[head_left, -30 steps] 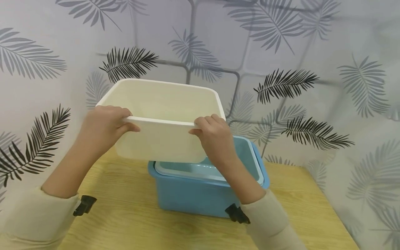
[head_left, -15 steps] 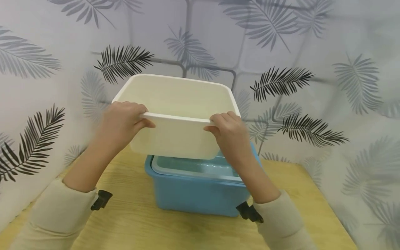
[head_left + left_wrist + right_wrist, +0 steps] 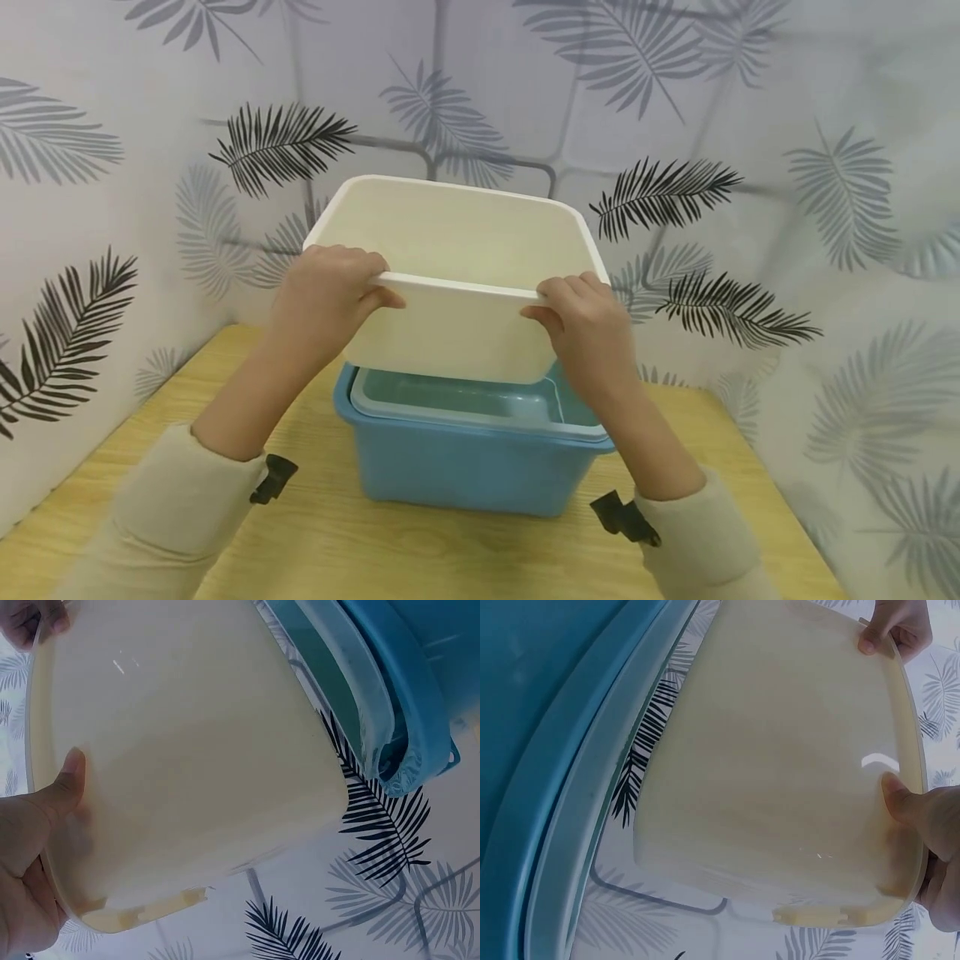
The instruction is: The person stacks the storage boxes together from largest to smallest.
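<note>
A cream plastic storage bin with a white rim is held up in the head view, its open top tilted toward me. My left hand grips the near rim at its left end, thumb on the outer wall and fingers over the edge. At the right end of the same rim, my right hand grips it likewise. Below and behind the cream bin stands a blue bin, with a pale blue bin nested inside it. Both wrist views show a gap between the cream bin's base and the blue rims.
The blue bins stand on a yellow wood-grain table. Close behind rises a pale wall covering with a leaf print, which also runs along both sides.
Both hands have carried the cream bin to the right, so that it now sits more squarely over the nested blue bins. The blue bins stay on the table.
</note>
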The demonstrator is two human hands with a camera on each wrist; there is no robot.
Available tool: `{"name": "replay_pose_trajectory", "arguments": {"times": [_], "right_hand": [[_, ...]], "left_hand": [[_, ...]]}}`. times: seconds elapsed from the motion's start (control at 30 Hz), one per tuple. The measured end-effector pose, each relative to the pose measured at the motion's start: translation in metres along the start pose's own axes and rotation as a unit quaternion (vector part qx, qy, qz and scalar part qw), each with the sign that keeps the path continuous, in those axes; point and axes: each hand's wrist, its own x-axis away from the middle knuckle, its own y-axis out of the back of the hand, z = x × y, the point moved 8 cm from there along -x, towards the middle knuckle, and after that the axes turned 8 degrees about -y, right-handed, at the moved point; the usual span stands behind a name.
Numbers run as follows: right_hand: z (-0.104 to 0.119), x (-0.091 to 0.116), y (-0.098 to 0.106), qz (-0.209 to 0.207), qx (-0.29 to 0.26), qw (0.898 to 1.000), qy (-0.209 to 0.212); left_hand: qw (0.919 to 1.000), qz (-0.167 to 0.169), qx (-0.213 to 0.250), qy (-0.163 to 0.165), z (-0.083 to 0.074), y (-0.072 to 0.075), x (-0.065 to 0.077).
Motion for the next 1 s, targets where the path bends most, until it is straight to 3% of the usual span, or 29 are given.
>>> {"name": "replay_pose_trajectory", "arguments": {"times": [0.27,0.57,0.87,1.0], "right_hand": [[-0.011,0.005,0.006,0.007,0.018,1.000,-0.006],[-0.021,0.008,0.011,0.018,0.034,0.999,-0.012],[-0.028,0.015,0.015,0.012,0.026,1.000,-0.008],[-0.030,0.020,0.014,0.014,0.028,0.999,-0.009]], "left_hand": [[0.9998,0.001,0.018,0.005,-0.009,-0.011,-0.005],[0.9991,0.030,0.016,0.024,-0.016,-0.021,-0.009],[0.9995,0.005,-0.009,0.031,-0.024,-0.027,-0.008],[0.9994,0.012,0.001,0.031,-0.026,-0.031,-0.007]]}}
